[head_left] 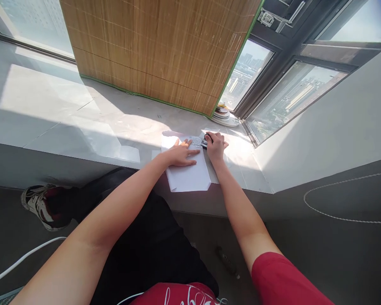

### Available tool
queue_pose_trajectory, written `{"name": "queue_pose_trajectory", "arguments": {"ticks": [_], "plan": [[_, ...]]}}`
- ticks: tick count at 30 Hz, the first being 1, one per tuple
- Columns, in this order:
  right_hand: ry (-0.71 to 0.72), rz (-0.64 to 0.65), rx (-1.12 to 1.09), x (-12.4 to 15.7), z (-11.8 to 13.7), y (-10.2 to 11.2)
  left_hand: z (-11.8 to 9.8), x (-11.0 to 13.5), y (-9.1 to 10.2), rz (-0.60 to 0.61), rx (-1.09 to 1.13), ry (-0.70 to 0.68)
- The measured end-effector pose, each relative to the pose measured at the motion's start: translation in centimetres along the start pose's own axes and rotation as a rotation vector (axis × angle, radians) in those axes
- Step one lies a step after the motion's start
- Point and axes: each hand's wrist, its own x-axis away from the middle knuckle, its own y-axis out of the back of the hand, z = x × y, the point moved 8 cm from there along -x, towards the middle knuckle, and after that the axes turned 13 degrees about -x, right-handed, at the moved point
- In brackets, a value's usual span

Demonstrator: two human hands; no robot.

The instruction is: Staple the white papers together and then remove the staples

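Note:
A white sheet of paper [189, 176] lies on the window sill, its near edge reaching past the sill's front. Small dark markings show near its top. My left hand [180, 153] rests flat on the sheet with its fingers spread. At the sheet's upper right edge, my right hand [216, 147] is closed around a pair of scissors [207, 137]. A black handle loop shows above the fingers, and the short visible metal part points toward the paper. My fingers hide much of the scissors.
Behind the paper hangs a bamboo blind [158, 51] with green edging. A stack of plates or discs [224, 116] stands in the window corner. Windows border the pale sill [120, 108]. A beaded cord [307, 199] hangs at right, and a white cable [25, 256] runs at lower left.

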Motion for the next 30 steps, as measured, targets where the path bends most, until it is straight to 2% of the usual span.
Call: {"name": "queue_pose_trajectory", "arguments": {"ticks": [7,12,14,16,18,23,26,30], "plan": [[-0.096,-0.223,0.023,0.3,-3.5,2.7,0.2,-0.3,0.1,-0.057,-0.040,0.023],[-0.220,-0.129,0.007,0.4,-5.1,2.9,0.6,1.2,1.7,-0.205,-0.046,0.083],[-0.218,-0.148,-0.027,0.4,-4.4,3.2,1.0,2.1,2.1,-0.231,-0.006,0.084],[-0.162,-0.190,-0.103,0.4,-3.0,3.6,1.6,2.8,2.2,-0.226,0.033,0.082],[-0.084,-0.179,-0.213,0.5,-1.3,3.2,2.2,2.9,2.0,-0.212,0.058,0.092],[0.104,0.081,-0.440,1.1,2.7,-0.4,4.9,1.7,1.8,-0.283,0.064,0.328],[0.133,0.146,-0.478,1.4,3.2,-1.5,5.9,1.2,1.0,-0.286,0.158,0.394],[0.097,0.136,-0.480,1.2,2.6,-1.5,6.4,1.4,0.4,-0.351,0.322,0.334]]}}
